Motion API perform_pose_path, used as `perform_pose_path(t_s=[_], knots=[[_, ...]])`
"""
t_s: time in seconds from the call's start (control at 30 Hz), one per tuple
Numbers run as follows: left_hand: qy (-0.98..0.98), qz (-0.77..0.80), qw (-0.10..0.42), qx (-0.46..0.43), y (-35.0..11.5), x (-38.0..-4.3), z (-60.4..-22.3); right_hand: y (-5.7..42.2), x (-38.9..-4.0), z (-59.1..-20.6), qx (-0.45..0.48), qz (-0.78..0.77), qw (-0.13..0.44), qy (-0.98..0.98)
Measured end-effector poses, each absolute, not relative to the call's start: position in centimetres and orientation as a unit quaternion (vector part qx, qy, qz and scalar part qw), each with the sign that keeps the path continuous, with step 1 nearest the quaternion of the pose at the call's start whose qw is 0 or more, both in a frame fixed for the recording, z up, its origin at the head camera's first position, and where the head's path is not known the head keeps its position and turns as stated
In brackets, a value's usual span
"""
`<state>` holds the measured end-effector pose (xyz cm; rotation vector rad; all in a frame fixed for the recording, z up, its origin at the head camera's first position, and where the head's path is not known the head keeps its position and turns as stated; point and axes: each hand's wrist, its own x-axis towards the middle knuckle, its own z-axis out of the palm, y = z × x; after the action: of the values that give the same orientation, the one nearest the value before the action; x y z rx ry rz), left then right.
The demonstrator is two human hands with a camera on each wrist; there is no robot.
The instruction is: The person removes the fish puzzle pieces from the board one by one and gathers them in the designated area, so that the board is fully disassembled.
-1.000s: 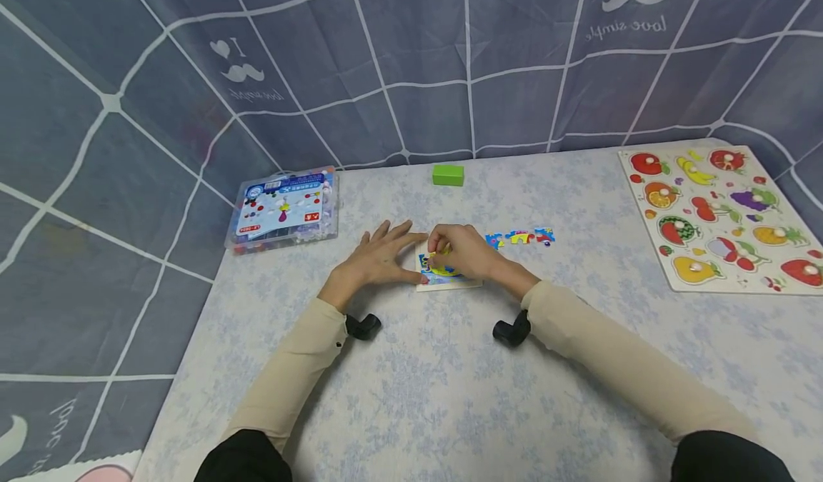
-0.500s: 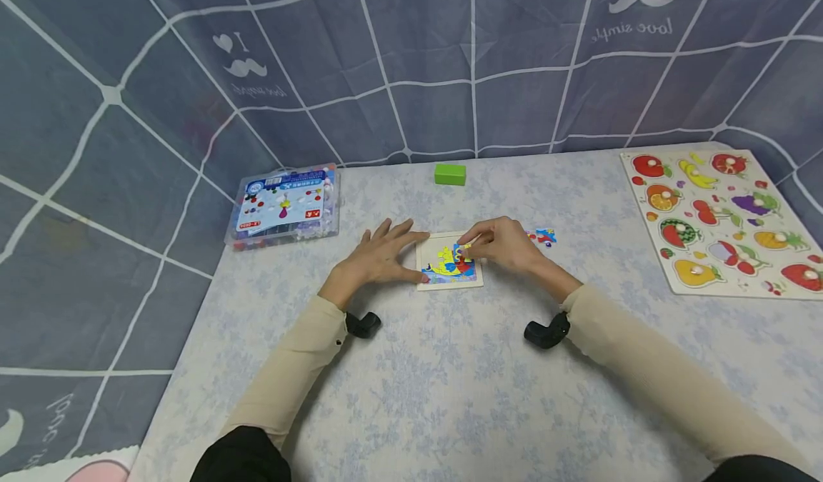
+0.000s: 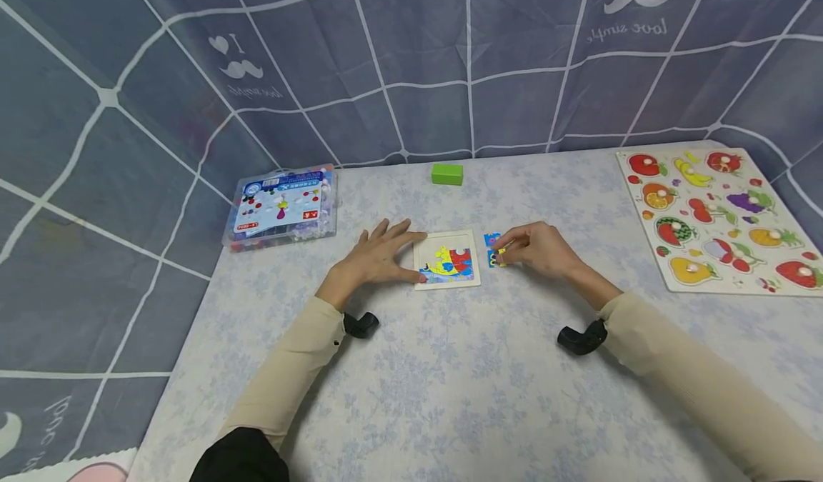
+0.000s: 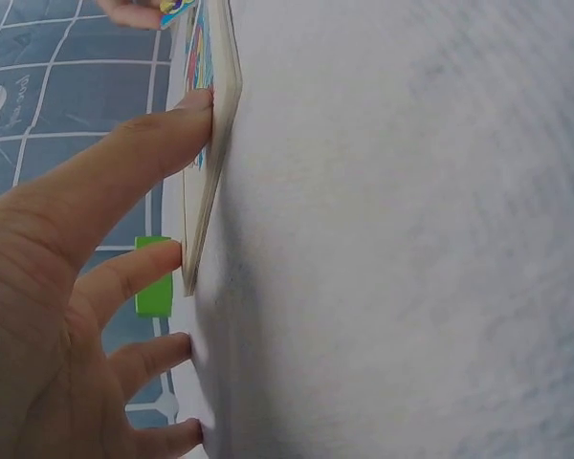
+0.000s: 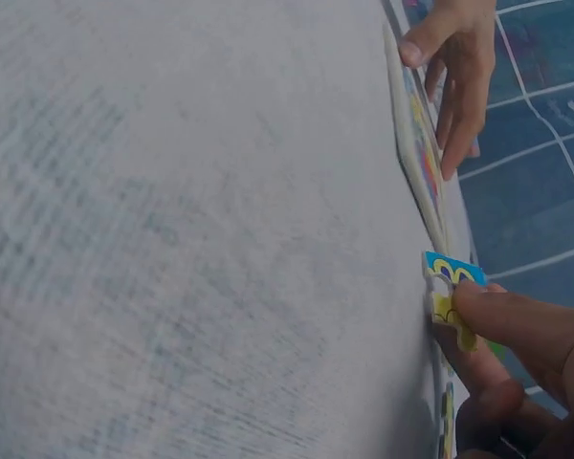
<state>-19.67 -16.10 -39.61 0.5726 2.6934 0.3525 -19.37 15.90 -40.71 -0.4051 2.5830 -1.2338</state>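
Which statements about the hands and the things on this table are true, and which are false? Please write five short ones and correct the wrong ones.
1. The right hand pinches a puzzle piece. True.
2. The green block lies nearer to the patterned curtain than the puzzle frame does. True.
3. No hand touches the puzzle frame. False: the left hand touches it.
4. The fruit board lies to the right of the puzzle frame. True.
5. The puzzle frame is completely filled. False: its upper left is bare.
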Motion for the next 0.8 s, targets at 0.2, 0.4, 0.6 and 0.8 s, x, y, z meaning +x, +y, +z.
perform_pose_path(t_s=[0.2,0.4,0.6,0.8], knots=[[0.954,0.122,0.179,0.206,-16.1,-19.66,-39.77,15.5,-19.37,-40.82,-0.147,-0.399,0.097,0.9],[0.955,0.122,0.175,0.207,-16.11,-19.69,-39.76,15.38,-19.42,-40.69,-0.133,-0.391,0.095,0.906],[0.955,0.118,0.176,0.207,-16.11,-19.71,-39.88,15.37,-19.28,-40.98,-0.126,-0.391,0.095,0.907],[0.955,0.118,0.177,0.206,-16.1,-19.7,-39.83,15.4,-19.24,-40.99,-0.136,-0.387,0.09,0.907]])
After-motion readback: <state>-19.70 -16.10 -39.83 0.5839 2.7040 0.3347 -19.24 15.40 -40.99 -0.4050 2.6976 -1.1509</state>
